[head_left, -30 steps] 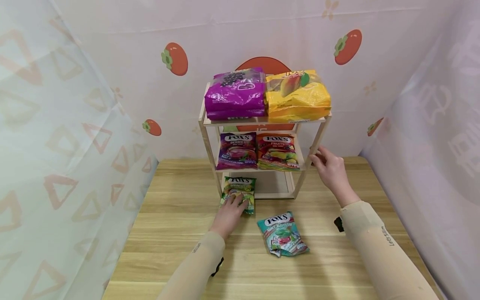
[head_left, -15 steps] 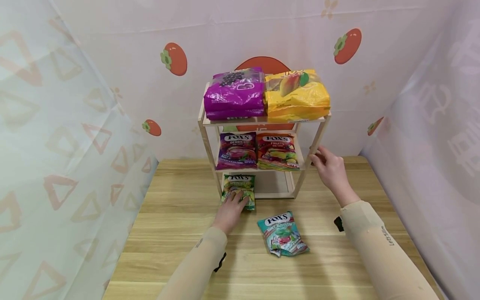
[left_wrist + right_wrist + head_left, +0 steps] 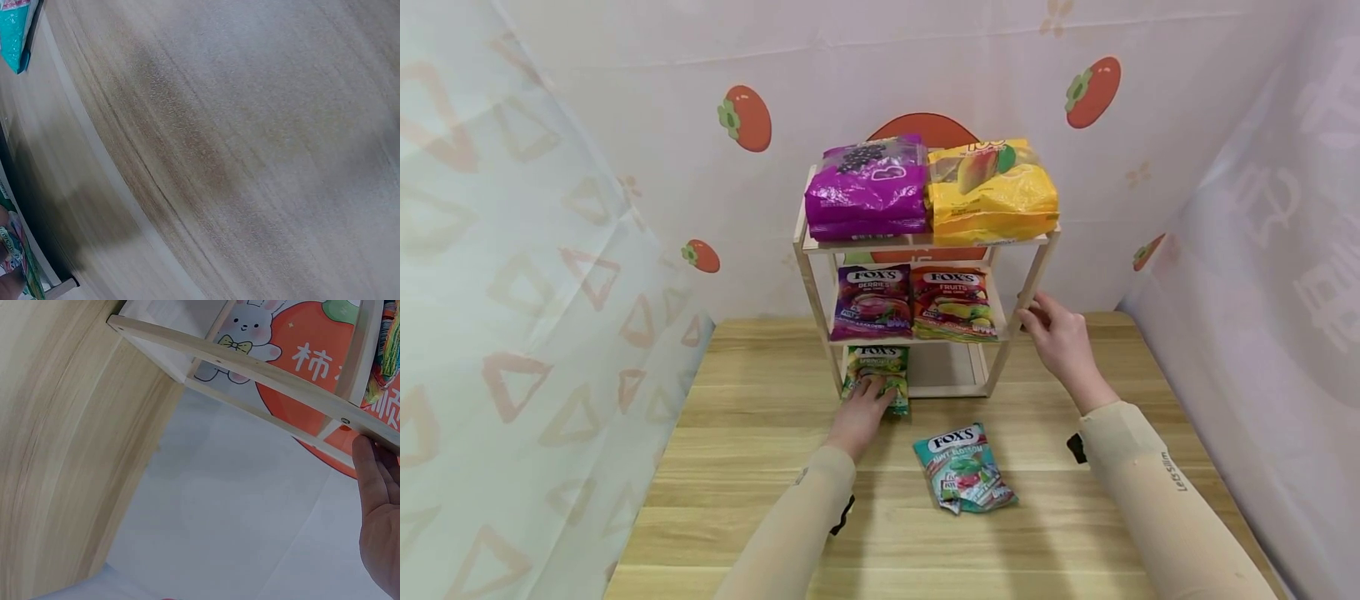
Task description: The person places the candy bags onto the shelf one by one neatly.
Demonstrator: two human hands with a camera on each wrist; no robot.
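My left hand holds a green Fox's candy bag by its lower front, fingers and thumb on the wrapper. The bag lies tilted at the left of the bottom tier of a small wooden rack, its front end sticking out past the edge. In the left wrist view only fingertips and part of this bag show. My right hand grips the rack's right front post at middle-tier height; in the right wrist view its fingers meet the wood. A teal Fox's mint bag lies on the table before the rack.
A purple bag and a yellow bag fill the top tier. Below them, a Berries bag and a Fruits bag lie side by side. The wooden table is bounded by printed cloth walls.
My left hand has pushed the green bag farther back onto the bottom tier. The right hand keeps its place on the post, and the teal bag stays where it was.
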